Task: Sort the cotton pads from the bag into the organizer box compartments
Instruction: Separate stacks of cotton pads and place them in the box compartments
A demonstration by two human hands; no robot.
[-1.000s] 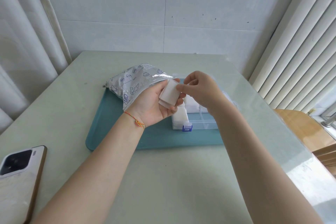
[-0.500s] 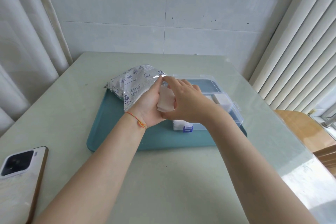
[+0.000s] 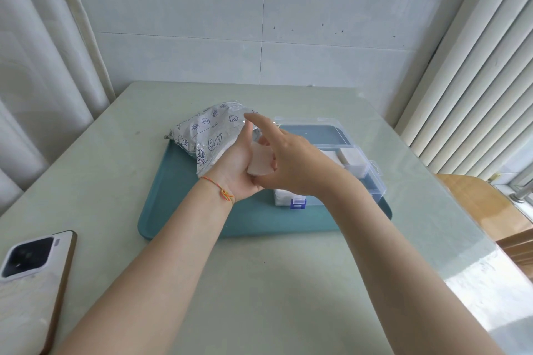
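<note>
A silver printed bag (image 3: 207, 135) lies on the left of the teal tray (image 3: 173, 199). My left hand (image 3: 235, 173) is palm-up at the bag's mouth and holds a small stack of white cotton pads (image 3: 259, 163). My right hand (image 3: 291, 161) lies over them, its index finger stretched straight to the bag's opening; its other fingers are hidden. The clear organizer box (image 3: 372, 181) with a blue latch stands open on the tray's right. White pads fill a back right compartment (image 3: 352, 157) and a front one (image 3: 284, 196).
A phone (image 3: 31, 271) lies face down at the table's front left edge. A wooden chair (image 3: 484, 204) stands off the right side. Curtains hang on the left, blinds on the right, and a tiled wall stands behind.
My right hand moved left from above the box onto the pads in my left palm, then stretched its index finger up to the bag's mouth. The left hand stayed by the bag.
</note>
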